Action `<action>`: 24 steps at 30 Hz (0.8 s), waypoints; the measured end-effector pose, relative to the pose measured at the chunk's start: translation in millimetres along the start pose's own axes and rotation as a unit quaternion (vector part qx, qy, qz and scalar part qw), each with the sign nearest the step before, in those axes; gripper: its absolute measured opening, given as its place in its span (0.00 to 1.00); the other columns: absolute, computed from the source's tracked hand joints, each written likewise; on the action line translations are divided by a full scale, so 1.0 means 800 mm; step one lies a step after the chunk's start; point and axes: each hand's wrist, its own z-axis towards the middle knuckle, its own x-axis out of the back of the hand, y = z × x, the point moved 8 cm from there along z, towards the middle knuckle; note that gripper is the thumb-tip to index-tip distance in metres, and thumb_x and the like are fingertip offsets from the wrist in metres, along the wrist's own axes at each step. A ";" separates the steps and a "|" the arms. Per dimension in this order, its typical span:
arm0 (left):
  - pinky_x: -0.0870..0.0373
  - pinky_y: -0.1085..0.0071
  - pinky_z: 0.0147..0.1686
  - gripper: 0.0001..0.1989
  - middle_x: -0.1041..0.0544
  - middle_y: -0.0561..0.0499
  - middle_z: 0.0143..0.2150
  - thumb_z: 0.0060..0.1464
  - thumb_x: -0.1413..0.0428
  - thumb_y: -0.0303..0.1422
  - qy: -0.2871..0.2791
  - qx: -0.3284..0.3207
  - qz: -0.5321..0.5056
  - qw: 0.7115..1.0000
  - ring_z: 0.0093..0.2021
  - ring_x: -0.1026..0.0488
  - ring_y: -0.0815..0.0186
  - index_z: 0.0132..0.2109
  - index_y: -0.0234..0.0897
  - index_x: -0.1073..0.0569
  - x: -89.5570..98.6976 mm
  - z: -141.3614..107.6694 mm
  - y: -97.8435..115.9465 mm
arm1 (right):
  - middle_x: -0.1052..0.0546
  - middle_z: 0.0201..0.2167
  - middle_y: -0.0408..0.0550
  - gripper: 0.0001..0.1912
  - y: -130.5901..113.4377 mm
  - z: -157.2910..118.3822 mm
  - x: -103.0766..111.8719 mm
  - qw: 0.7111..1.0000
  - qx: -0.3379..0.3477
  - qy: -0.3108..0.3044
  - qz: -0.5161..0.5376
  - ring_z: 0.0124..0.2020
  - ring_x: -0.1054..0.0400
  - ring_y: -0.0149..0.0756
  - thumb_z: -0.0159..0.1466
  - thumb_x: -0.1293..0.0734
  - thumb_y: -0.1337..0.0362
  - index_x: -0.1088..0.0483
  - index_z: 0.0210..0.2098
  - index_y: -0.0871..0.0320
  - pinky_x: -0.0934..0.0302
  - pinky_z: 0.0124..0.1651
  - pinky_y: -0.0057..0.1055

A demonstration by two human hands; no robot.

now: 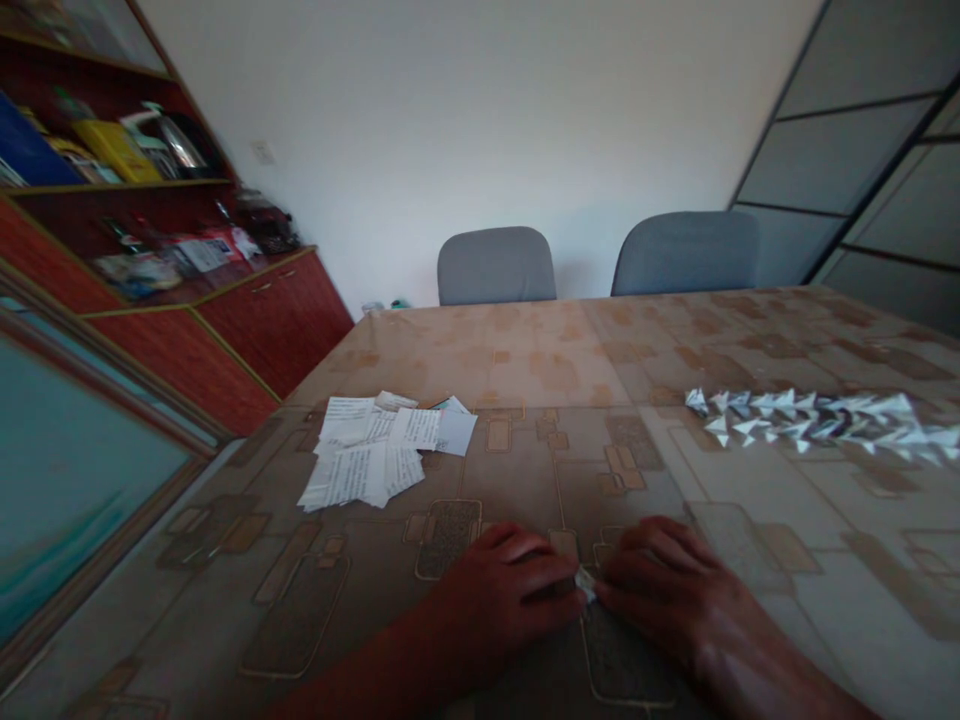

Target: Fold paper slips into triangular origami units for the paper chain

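Between my fingertips, low over the near part of the table, is a small folded piece of paper (586, 584), mostly covered by the fingers. My left hand (517, 575) pinches it from the left, fingers bent. From the other side my right hand (664, 575) grips it, with its fingers curled. A loose pile of printed paper pieces (371, 450) lies beyond my left hand. Two rows of folded paper pieces (817, 415) with pointed tips stand on the table at the far right.
The table (540, 350) has a patterned cover. Behind its far edge are a left grey chair (495, 265) and a right grey chair (686, 255), against a white wall. A red-brown cabinet (255, 315) with crowded shelves stands on the left; grey panelled doors (847, 150) are on the right.
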 end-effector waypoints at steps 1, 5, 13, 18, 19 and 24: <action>0.39 0.64 0.49 0.09 0.24 0.54 0.51 0.66 0.50 0.33 0.000 -0.001 0.001 1.000 0.49 0.31 0.64 0.49 0.42 0.28 0.001 0.000 0.000 | 0.24 0.29 0.41 0.11 0.000 -0.001 0.001 1.000 0.000 0.002 -0.001 0.36 0.33 0.39 0.69 0.37 0.62 0.28 0.31 0.50 0.41 0.44 0.37; 0.39 0.64 0.50 0.09 0.25 0.54 0.54 0.66 0.50 0.33 -0.002 -0.021 0.005 1.000 0.50 0.31 0.63 0.50 0.42 0.27 0.003 -0.003 0.002 | 0.24 0.31 0.41 0.09 0.000 -0.001 -0.005 1.000 0.000 -0.029 0.005 0.37 0.33 0.38 0.68 0.35 0.61 0.28 0.31 0.52 0.42 0.43 0.35; 0.36 0.67 0.44 0.07 0.21 0.53 0.44 0.64 0.47 0.32 0.052 -0.003 -0.014 0.999 0.44 0.29 0.64 0.46 0.41 0.26 -0.006 0.001 -0.007 | 0.25 0.29 0.41 0.08 0.005 0.013 -0.016 0.998 0.012 -0.044 -0.038 0.33 0.33 0.37 0.63 0.29 0.67 0.30 0.28 0.56 0.43 0.37 0.33; 0.37 0.70 0.36 0.07 0.22 0.54 0.33 0.63 0.47 0.33 0.070 -0.012 -0.014 0.997 0.34 0.30 0.67 0.37 0.37 0.27 -0.010 0.014 -0.009 | 0.25 0.27 0.42 0.12 0.012 0.020 -0.022 1.000 0.009 -0.012 -0.026 0.31 0.34 0.37 0.67 0.35 0.67 0.30 0.26 0.55 0.43 0.36 0.33; 0.38 0.70 0.35 0.07 0.22 0.54 0.32 0.63 0.47 0.33 0.070 -0.014 -0.006 0.997 0.33 0.30 0.67 0.37 0.37 0.28 -0.011 0.015 -0.009 | 0.25 0.27 0.43 0.12 0.012 0.020 -0.022 1.000 0.012 -0.011 -0.025 0.31 0.34 0.37 0.67 0.35 0.67 0.29 0.27 0.55 0.43 0.35 0.32; 0.40 0.70 0.32 0.07 0.23 0.53 0.31 0.64 0.48 0.31 0.075 -0.024 0.050 0.996 0.33 0.31 0.67 0.38 0.37 0.27 -0.012 0.014 -0.006 | 0.25 0.28 0.44 0.09 0.014 0.018 -0.020 1.000 -0.005 -0.017 0.013 0.33 0.33 0.36 0.67 0.35 0.69 0.28 0.29 0.57 0.42 0.36 0.31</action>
